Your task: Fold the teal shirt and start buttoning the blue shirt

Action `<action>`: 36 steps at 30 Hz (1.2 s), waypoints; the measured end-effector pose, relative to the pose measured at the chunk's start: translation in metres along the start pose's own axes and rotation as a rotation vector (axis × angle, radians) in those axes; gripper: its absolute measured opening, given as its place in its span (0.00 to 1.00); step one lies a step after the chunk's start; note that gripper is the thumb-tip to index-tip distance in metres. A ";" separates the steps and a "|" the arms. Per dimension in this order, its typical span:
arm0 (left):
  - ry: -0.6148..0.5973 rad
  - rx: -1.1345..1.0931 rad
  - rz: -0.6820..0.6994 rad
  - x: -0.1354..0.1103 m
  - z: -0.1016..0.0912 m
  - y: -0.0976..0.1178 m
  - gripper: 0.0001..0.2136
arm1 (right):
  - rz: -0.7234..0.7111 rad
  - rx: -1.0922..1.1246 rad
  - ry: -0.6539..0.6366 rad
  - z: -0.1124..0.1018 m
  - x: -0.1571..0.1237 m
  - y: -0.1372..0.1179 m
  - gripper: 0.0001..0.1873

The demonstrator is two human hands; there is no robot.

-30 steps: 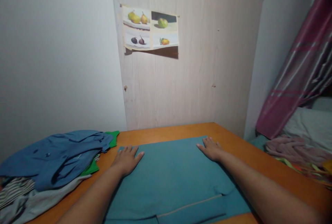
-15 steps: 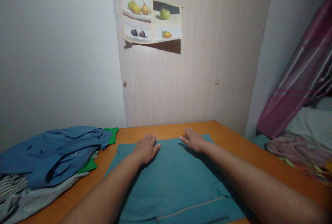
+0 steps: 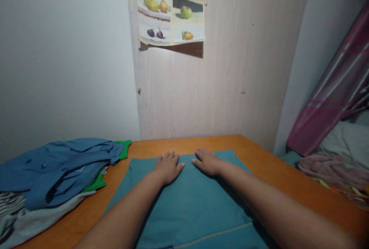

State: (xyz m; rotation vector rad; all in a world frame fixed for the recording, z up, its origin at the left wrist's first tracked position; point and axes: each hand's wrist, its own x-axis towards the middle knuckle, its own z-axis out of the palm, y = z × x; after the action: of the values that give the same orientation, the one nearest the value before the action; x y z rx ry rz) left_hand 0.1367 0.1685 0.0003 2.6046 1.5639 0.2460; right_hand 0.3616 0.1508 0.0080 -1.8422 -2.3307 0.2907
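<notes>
A teal garment [image 3: 190,203] lies spread out flat on the orange-brown table [image 3: 259,156] in front of me, with a pale seam line crossing its near part. What kind of garment it is I cannot tell. My left hand [image 3: 169,168] rests palm down near its far edge, fingers stretched out. Close by on the right, my right hand [image 3: 208,162] also lies flat on the cloth by the far edge, thumb pointing toward the left hand. Neither hand grips anything. My forearms cover parts of both sides of the garment.
On the left lies a heap of clothes: a blue buttoned garment [image 3: 66,168] over green, striped and grey pieces. A wall with a fruit picture sheet [image 3: 171,18] stands behind the table. To the right are a pink curtain [image 3: 325,99] and a crumpled pinkish cloth [image 3: 331,168].
Both hands have moved inward along the far edge of the garment and are now closer together. The garment's near part shows slightly lower in the view.
</notes>
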 end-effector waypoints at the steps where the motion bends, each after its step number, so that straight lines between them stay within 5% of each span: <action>1: 0.009 0.004 0.023 0.001 0.002 0.002 0.35 | -0.033 0.006 0.011 0.001 0.002 -0.005 0.44; 10: -0.091 -0.048 0.065 0.004 0.005 0.001 0.36 | -0.119 0.066 -0.057 0.015 0.005 -0.014 0.43; 18: -0.070 0.069 -0.090 -0.002 -0.011 -0.032 0.39 | 0.145 -0.016 0.051 0.006 -0.006 0.044 0.43; 22: -0.051 0.060 -0.083 -0.004 -0.005 -0.042 0.38 | 0.121 -0.035 0.080 0.008 -0.008 0.059 0.40; 27: 0.081 0.022 -0.020 -0.001 -0.019 -0.069 0.27 | 0.175 -0.106 0.276 -0.010 -0.007 0.077 0.26; 31: 0.157 0.044 -0.113 -0.004 -0.040 -0.100 0.26 | 0.285 -0.147 0.339 -0.026 -0.007 0.099 0.23; 36: 0.125 0.030 -0.189 -0.005 -0.049 -0.121 0.26 | 0.252 -0.146 0.312 -0.027 0.000 0.112 0.24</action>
State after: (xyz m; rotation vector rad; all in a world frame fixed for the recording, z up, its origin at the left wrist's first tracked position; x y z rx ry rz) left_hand 0.0198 0.2207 0.0287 2.4841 1.8546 0.3789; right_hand 0.4735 0.1778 0.0062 -2.0783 -1.9600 -0.1358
